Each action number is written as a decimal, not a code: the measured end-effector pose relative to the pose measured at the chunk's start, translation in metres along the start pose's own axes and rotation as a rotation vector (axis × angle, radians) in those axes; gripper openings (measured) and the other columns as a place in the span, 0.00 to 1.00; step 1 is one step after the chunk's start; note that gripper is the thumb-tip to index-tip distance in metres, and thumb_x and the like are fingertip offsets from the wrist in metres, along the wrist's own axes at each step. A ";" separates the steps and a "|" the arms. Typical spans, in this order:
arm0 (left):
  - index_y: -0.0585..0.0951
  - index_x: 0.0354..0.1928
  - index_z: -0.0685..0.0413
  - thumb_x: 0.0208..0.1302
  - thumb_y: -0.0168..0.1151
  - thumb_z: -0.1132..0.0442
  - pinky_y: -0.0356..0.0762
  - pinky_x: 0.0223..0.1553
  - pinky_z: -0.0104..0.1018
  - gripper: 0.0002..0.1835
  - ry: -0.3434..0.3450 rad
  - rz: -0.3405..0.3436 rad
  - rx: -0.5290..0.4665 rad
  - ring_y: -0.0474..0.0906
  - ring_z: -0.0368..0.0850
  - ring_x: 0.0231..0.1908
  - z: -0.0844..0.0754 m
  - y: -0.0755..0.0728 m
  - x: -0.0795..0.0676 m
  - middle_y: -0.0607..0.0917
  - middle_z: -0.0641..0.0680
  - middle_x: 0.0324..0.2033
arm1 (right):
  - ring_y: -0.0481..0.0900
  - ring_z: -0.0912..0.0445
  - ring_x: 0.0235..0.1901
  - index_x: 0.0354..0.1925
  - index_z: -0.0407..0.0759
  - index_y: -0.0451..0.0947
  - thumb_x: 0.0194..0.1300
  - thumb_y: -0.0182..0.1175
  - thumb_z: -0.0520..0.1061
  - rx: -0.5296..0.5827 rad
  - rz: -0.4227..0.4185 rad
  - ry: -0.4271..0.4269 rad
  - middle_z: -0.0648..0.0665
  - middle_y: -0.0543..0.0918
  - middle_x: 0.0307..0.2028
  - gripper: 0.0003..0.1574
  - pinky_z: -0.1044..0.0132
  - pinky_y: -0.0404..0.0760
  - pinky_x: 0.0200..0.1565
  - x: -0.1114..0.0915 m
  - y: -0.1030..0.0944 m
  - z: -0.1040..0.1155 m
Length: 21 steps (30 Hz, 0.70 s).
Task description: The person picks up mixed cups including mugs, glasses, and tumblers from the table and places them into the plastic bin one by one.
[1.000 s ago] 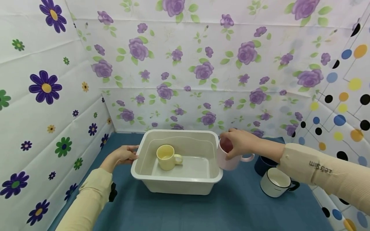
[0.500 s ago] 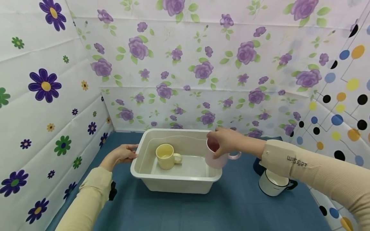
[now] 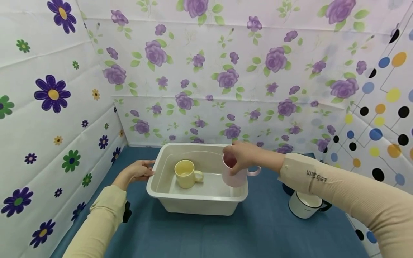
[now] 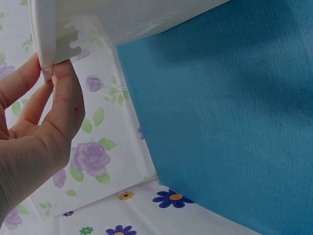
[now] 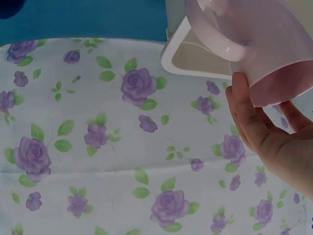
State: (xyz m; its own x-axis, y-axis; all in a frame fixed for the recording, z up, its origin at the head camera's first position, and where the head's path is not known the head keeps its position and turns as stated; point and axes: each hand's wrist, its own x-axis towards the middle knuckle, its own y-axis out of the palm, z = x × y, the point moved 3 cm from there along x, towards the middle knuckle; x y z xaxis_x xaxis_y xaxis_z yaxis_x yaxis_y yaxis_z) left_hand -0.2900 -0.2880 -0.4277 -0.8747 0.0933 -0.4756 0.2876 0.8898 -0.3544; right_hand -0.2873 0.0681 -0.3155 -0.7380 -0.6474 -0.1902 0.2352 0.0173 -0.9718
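My right hand grips a pink mug by its upper rim, over the right end of a cream plastic basin. The mug is upright, its handle pointing right past the basin's edge. In the right wrist view, fingers lie along the outside of the pink mug near its mouth. A yellow mug stands inside the basin on the left, handle to the right. At the basin's left rim, my left hand pinches the edge; the left wrist view shows thumb and fingers on the basin's lip.
A white enamel mug with a black handle stands on the blue tabletop at the right. Behind it a dark blue mug is mostly covered by the right sleeve. Flower-patterned cloth hangs behind.
My right hand has carried the pink mug leftward, from beside the basin's right rim to over its inside. The left hand stays on the left rim.
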 end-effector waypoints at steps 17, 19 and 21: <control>0.53 0.72 0.62 0.66 0.55 0.70 0.83 0.42 0.36 0.35 0.003 -0.023 0.021 0.81 0.37 0.32 0.003 0.000 0.002 0.81 0.56 0.42 | 0.79 0.47 0.42 0.60 0.44 0.71 0.46 0.73 0.56 -0.017 0.017 -0.023 0.38 0.77 0.48 0.45 0.57 0.81 0.41 0.023 0.010 0.000; 0.53 0.72 0.62 0.65 0.56 0.70 0.83 0.42 0.36 0.35 -0.001 -0.024 0.017 0.80 0.37 0.32 0.003 0.000 0.002 0.80 0.55 0.41 | 0.79 0.47 0.42 0.60 0.43 0.70 0.46 0.73 0.56 -0.014 0.016 -0.025 0.38 0.77 0.48 0.45 0.57 0.81 0.41 0.026 0.010 0.000; 0.53 0.72 0.62 0.65 0.56 0.70 0.83 0.41 0.35 0.35 0.000 -0.024 0.018 0.80 0.36 0.31 0.003 -0.001 0.001 0.80 0.54 0.40 | 0.79 0.47 0.42 0.61 0.43 0.70 0.46 0.73 0.55 -0.001 0.015 -0.020 0.38 0.76 0.48 0.45 0.57 0.81 0.42 0.030 0.010 0.000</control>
State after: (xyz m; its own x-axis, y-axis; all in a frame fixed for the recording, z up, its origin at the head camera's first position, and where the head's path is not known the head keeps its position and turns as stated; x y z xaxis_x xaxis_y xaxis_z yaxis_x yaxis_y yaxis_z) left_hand -0.2902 -0.2900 -0.4307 -0.8816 0.0717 -0.4666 0.2733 0.8834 -0.3807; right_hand -0.3072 0.0493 -0.3315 -0.7220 -0.6618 -0.2016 0.2455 0.0274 -0.9690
